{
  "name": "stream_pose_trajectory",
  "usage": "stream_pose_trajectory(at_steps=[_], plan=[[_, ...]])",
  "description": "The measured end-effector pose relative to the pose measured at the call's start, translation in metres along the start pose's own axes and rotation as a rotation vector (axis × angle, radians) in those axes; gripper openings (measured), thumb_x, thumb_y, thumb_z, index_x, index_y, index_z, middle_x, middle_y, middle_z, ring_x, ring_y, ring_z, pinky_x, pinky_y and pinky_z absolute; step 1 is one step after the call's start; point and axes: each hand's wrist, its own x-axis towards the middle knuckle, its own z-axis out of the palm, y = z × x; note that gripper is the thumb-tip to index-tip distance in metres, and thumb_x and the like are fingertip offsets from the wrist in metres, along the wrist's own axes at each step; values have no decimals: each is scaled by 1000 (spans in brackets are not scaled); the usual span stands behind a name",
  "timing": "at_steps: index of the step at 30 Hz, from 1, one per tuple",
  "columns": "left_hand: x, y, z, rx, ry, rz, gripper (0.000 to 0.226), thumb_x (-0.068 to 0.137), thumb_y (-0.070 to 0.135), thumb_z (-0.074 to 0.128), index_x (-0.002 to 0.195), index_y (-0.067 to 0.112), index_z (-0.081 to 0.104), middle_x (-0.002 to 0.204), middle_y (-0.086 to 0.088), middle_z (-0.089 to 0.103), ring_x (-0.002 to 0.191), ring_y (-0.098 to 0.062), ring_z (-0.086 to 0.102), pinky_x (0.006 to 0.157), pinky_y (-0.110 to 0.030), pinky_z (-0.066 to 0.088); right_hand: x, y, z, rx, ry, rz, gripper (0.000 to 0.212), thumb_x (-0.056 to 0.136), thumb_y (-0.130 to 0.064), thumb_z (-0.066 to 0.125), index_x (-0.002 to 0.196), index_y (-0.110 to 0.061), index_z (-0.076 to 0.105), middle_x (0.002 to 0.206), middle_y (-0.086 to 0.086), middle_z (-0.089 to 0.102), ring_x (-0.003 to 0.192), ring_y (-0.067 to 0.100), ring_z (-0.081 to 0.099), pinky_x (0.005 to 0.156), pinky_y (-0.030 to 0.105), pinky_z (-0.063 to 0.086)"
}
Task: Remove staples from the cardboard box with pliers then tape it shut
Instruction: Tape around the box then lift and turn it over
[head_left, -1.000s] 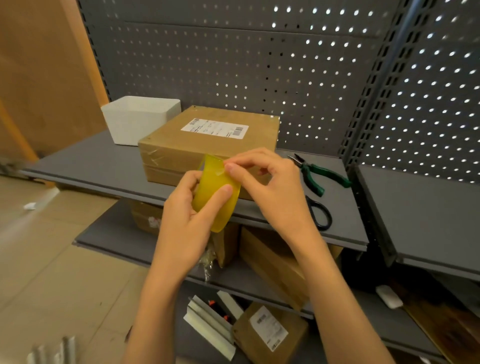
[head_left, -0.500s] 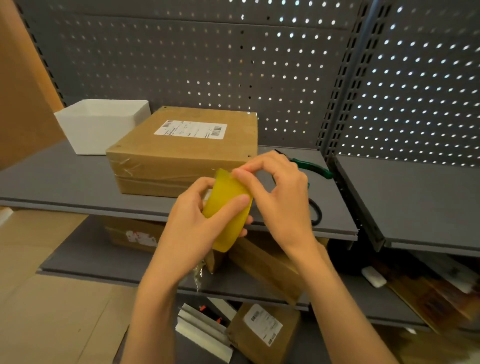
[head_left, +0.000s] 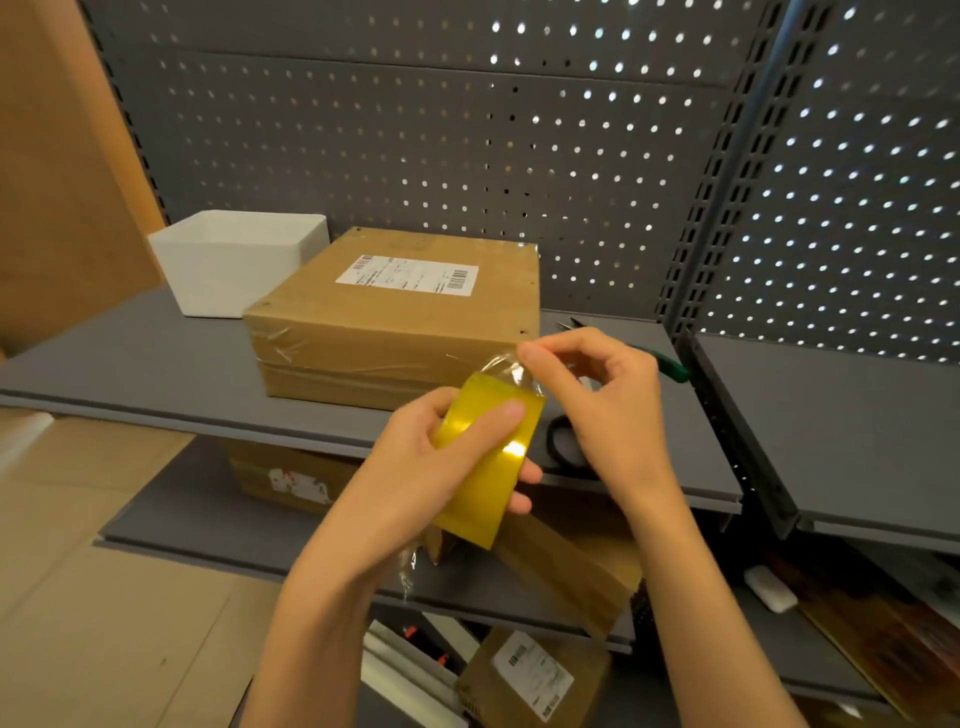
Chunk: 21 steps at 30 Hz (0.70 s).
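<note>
A closed cardboard box (head_left: 395, 317) with a white shipping label lies on the grey shelf (head_left: 156, 379); clear tape runs along its front. In front of it my left hand (head_left: 415, 467) grips a yellow tape roll (head_left: 485, 457), thumb across its face. My right hand (head_left: 597, 410) pinches the loose clear tape end (head_left: 506, 366), lifted a short way off the roll's top. The green-handled pliers (head_left: 670, 366) lie on the shelf behind my right hand, mostly hidden.
A white bin (head_left: 239, 265) stands left of the box. Black scissors (head_left: 563, 447) lie on the shelf under my right hand. Lower shelves hold more cardboard boxes (head_left: 535, 680). A perforated grey panel backs the shelves; a second shelf (head_left: 831, 436) is at right.
My right hand has peeled the tape end up off the roll, where before its fingertips were picking at the roll's edge. The view has shifted slightly.
</note>
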Motion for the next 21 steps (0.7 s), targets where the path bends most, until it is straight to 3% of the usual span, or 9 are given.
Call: stream_pose_trajectory(at_steps=[4, 7, 11, 15, 18, 21], plan=[[5, -2, 1, 14, 52, -32, 39, 74, 32, 65, 108, 14, 59, 75, -11, 73, 58, -18, 69, 51, -23, 54, 1, 9, 5, 33, 2, 39, 3, 83, -21, 68, 83, -20, 70, 80, -5, 69, 81, 10, 63, 78, 34, 51], [8, 2, 4, 0, 104, -52, 38, 71, 34, 66, 101, 11, 62, 68, -13, 71, 51, -18, 66, 47, -22, 52, -2, 14, 9, -42, 92, -57, 5, 83, -20, 68, 79, -23, 68, 80, -11, 66, 81, 3, 60, 76, 23, 46], [13, 7, 12, 14, 150, -66, 27, 75, 34, 65, 88, 11, 65, 58, -13, 68, 46, -18, 65, 42, -22, 51, -8, 14, 18, -67, 242, -99, 7, 84, -17, 66, 80, -23, 64, 83, -12, 62, 84, 6, 58, 80, 47, 47], [19, 12, 22, 84, 165, -82, 20, 74, 35, 69, 75, 16, 66, 56, -13, 68, 44, -19, 64, 42, -24, 52, 3, 6, 13, -12, 375, -169, 5, 85, -18, 65, 82, -21, 63, 84, -15, 59, 83, 7, 57, 78, 48, 47], [21, 13, 25, 136, 218, -52, 33, 74, 41, 70, 71, 8, 66, 54, -14, 66, 43, -22, 61, 42, -25, 52, 14, 3, 5, 28, 367, -117, 6, 86, -20, 64, 80, -21, 63, 83, -14, 59, 81, 4, 57, 78, 42, 47], [20, 21, 21, 309, 333, 45, 64, 57, 62, 67, 81, 3, 67, 68, -21, 66, 53, -31, 63, 48, -30, 51, 18, 6, -3, 118, 322, 40, 7, 87, -22, 65, 81, -18, 66, 81, -6, 65, 80, 7, 59, 77, 35, 48]])
